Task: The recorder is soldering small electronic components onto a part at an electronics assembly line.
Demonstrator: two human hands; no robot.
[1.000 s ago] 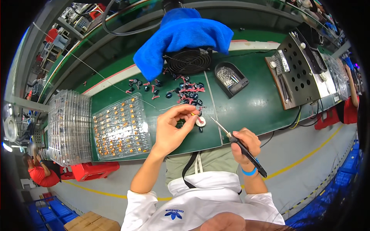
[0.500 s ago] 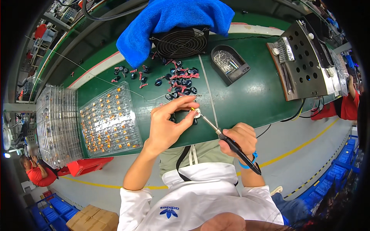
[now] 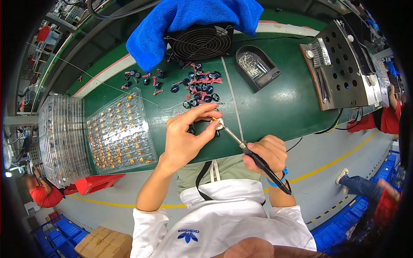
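Bare fingertips right by the iron tip: burn and slip risk

Left hand (image 3: 183,133): thumb and index nearly closed in a pinch on a small yellow piece (image 3: 214,118); other fingers loosely curled. Right hand (image 3: 267,155): wrapped pen-style round a soldering iron (image 3: 267,170), dark handle, metal shaft angled up and left toward that pinch. Yellow piece sits at the left fingertips, right by a small white round piece (image 3: 220,123), over the green table (image 3: 279,103). Iron's tip ends at or just beside the white piece; contact can't be told at this size.

Main risk, as I judge it: burnt left fingertips. Cause would be the tip skidding off the white piece toward the thumb, assuming the iron is hot; no glove on either hand.

Second: the yellow piece turns or drops. It's small, the hold looks like fingertips only, and a sideways push from the iron could twist it out of line.

Third: too long a dwell could scorch the parts, or heat could run through the yellow piece into the skin and force a let-go.

Also: dark round parts with red leads (image 3: 204,88) lie heaped just beyond the left hand. A jerk back could knock them or drop the yellow piece among them. Fan (image 3: 200,43) stands farther back; can't tell if it's running.
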